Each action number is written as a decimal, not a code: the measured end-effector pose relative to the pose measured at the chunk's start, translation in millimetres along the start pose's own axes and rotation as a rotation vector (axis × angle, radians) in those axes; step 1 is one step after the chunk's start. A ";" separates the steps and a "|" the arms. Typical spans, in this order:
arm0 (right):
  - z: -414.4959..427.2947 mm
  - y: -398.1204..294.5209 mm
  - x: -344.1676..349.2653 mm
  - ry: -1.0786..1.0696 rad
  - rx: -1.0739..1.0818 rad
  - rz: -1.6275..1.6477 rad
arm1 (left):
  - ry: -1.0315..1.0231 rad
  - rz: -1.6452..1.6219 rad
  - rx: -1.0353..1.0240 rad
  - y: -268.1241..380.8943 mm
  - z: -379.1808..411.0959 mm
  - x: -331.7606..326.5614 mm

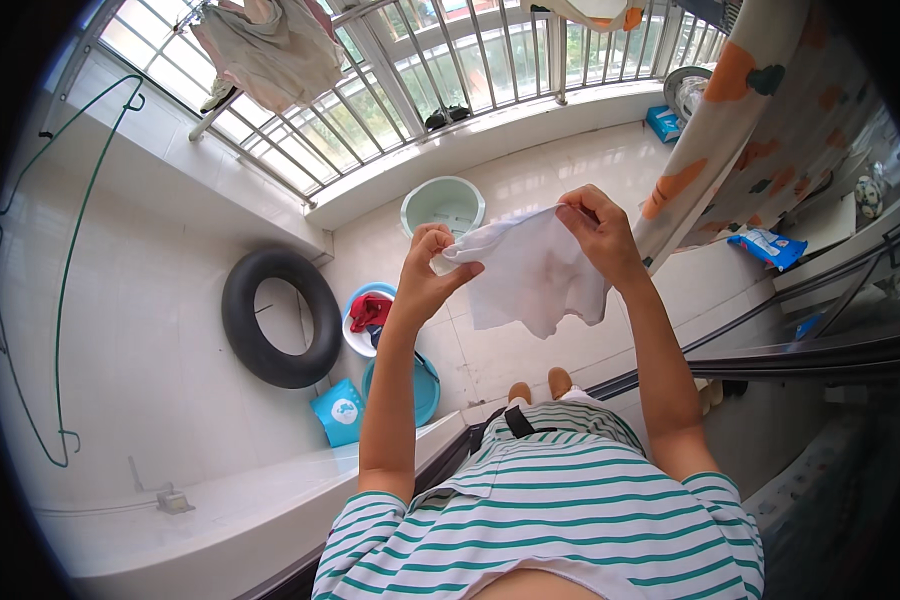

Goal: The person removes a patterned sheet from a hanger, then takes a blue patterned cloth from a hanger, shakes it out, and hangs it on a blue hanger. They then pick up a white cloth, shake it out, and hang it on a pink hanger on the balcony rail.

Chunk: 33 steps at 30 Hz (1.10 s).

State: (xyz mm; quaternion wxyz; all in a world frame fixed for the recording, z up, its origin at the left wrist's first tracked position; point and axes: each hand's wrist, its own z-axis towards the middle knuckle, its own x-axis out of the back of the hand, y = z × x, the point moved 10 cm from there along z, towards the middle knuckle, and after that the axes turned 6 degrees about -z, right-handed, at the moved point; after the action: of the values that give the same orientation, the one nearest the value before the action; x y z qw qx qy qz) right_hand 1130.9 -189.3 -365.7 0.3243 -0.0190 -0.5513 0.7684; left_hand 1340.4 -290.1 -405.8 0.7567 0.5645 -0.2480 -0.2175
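A thin white cloth garment (529, 274) hangs stretched between my two hands at chest height. My left hand (433, 262) pinches its bunched left corner between thumb and fingers. At the other upper corner, my right hand (596, 229) grips the edge, thumb against fingers. The fabric is sheer enough that a darker patch shows through its middle. Its lower edge falls loose and wavy. Beyond it on the tiled floor stands a pale green plastic basin (442, 206), its near rim partly hidden by my left hand and the cloth.
Left of me are a black inner tube (281, 319), a white-and-blue basin (356, 341) holding red cloth (370, 311), and a teal bucket (426, 394). Metal railings (480, 52) run along the windows. A patterned curtain (727, 112) hangs right. A sliding-door track (615, 384) crosses by my feet.
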 end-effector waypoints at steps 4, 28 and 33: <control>-0.7 8.0 13.1 0.105 -0.023 -0.030 | -0.052 -0.323 0.258 -16.1 -3.4 -19.3; -63.6 52.8 -64.8 -0.098 -0.590 0.870 | 0.285 -0.691 0.275 -25.5 -8.1 -65.3; -65.5 45.9 -71.9 -0.223 -0.529 0.556 | 0.271 -0.634 0.240 -29.2 -10.9 -59.7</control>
State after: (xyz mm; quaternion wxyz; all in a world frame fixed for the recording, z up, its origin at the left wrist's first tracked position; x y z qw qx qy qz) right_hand 1191.0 -180.4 -454.4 0.0260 -0.1668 -0.7359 0.6557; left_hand 1299.0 -253.4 -444.3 0.6058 0.7219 0.0180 -0.3339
